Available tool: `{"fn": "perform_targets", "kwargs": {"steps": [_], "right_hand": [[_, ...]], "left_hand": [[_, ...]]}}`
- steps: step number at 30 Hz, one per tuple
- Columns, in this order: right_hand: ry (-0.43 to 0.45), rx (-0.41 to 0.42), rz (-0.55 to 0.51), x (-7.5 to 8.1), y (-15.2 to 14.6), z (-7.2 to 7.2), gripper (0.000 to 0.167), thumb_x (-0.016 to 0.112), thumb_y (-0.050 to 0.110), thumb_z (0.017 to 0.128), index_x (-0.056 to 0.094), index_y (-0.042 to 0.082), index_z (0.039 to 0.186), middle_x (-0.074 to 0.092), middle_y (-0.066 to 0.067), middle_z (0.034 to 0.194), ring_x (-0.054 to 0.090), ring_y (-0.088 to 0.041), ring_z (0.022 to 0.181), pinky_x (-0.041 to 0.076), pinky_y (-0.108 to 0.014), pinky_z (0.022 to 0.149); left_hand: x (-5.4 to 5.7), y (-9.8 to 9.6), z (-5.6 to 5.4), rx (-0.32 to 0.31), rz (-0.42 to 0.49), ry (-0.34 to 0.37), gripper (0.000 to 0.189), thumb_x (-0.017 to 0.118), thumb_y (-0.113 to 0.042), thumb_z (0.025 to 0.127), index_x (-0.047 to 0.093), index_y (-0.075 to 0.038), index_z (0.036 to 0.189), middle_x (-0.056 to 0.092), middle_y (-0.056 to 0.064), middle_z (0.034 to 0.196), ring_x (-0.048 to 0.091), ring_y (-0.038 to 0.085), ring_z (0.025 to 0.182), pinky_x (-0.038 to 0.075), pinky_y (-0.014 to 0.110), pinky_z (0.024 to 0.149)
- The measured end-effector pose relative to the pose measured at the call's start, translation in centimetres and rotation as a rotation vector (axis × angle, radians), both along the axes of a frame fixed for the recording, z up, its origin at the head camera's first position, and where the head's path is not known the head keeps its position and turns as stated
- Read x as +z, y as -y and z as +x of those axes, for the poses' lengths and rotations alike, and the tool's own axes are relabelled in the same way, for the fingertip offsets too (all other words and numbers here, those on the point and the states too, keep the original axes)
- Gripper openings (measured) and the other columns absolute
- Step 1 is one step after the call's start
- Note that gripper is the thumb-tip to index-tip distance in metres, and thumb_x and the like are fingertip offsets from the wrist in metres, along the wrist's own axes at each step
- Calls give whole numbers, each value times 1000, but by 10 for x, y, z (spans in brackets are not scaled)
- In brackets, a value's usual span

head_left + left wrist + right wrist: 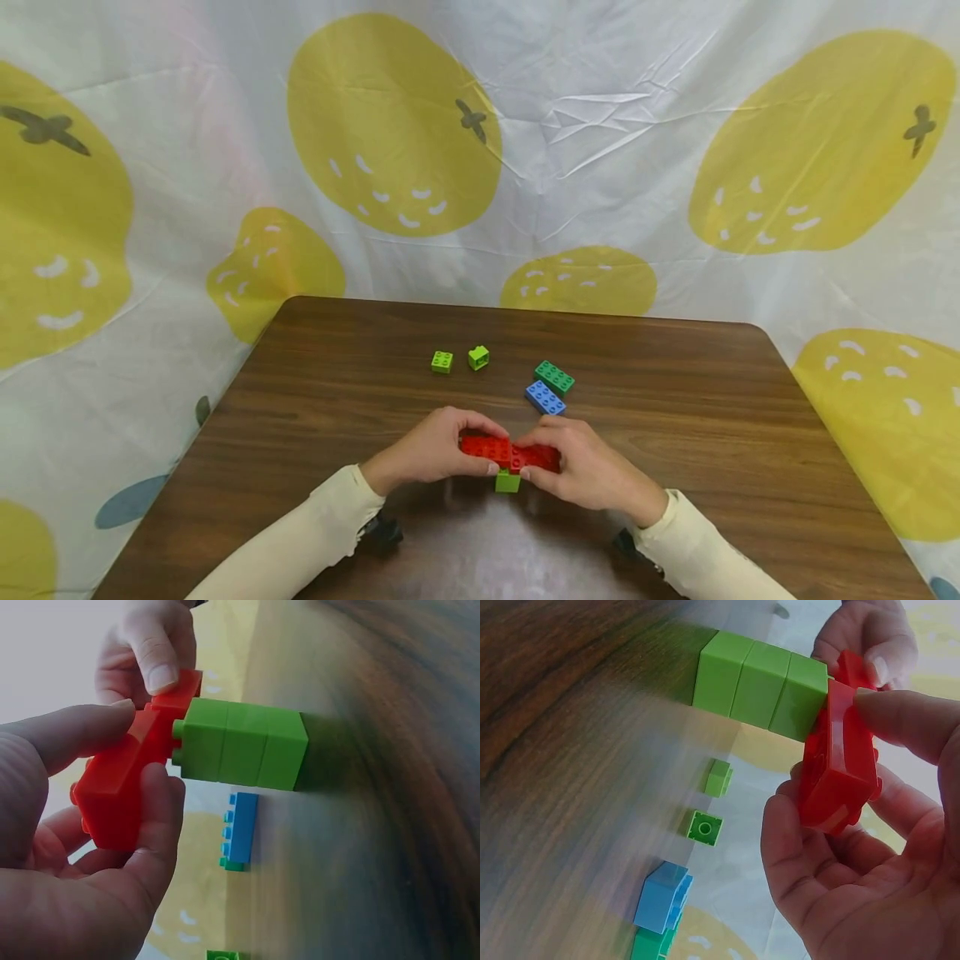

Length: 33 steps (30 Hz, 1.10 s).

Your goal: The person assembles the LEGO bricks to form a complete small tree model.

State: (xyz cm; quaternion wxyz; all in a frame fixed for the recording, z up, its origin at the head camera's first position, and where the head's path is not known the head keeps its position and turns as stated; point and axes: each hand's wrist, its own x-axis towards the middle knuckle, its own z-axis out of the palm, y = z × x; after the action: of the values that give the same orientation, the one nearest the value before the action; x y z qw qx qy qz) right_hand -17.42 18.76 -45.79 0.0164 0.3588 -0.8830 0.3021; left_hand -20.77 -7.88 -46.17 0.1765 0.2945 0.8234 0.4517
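Two red toy building bricks meet end to end over a stack of light green bricks [244, 744], which stands upright on the table. My left hand [442, 444] grips the left red brick [112, 780] between thumb and fingers. The right red brick [840, 761] is pinched by my right hand [588, 462], thumb on the near side and fingers beneath and behind. In the right wrist view, three light green blocks show one above another under the red bricks. Studs of the top green block show beside the red in the left wrist view.
Farther back on the brown table [675, 383] lie a blue brick [545, 398] and a dark green brick [555, 377], side by side. Left of them are a small light green brick [442, 362] with studs up and another [478, 358] on its side. A lemon-patterned cloth [600, 167] hangs behind.
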Motion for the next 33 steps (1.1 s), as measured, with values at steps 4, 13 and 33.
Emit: {"fn": "perform_targets", "kwargs": {"steps": [4,13,33], "right_hand": [[-11,6,4,-1,-1,0,27,83,23,93,79,19,120,67,12,101,59,-5,80,53,-21,69],[-4,7,2,-2,-2,-1,29,82,23,93,79,19,121,67,12,99,59,-6,79,52,-20,67],[-20,48,-5,-1,2,4,29,84,21,92,79,14,119,66,9,95,58,-7,75,50,-18,63]], "left_hand": [[-2,-1,1,10,-6,-14,40,87,-32,87,78,-24,125,76,-7,118,62,15,98,53,30,80],[-9,-5,2,52,11,21,36,89,-33,86,79,-25,120,76,-9,112,62,15,97,52,31,78],[-2,-3,-1,28,-33,-60,34,88,-28,85,81,-20,117,76,-5,109,61,15,92,55,28,73]]}}
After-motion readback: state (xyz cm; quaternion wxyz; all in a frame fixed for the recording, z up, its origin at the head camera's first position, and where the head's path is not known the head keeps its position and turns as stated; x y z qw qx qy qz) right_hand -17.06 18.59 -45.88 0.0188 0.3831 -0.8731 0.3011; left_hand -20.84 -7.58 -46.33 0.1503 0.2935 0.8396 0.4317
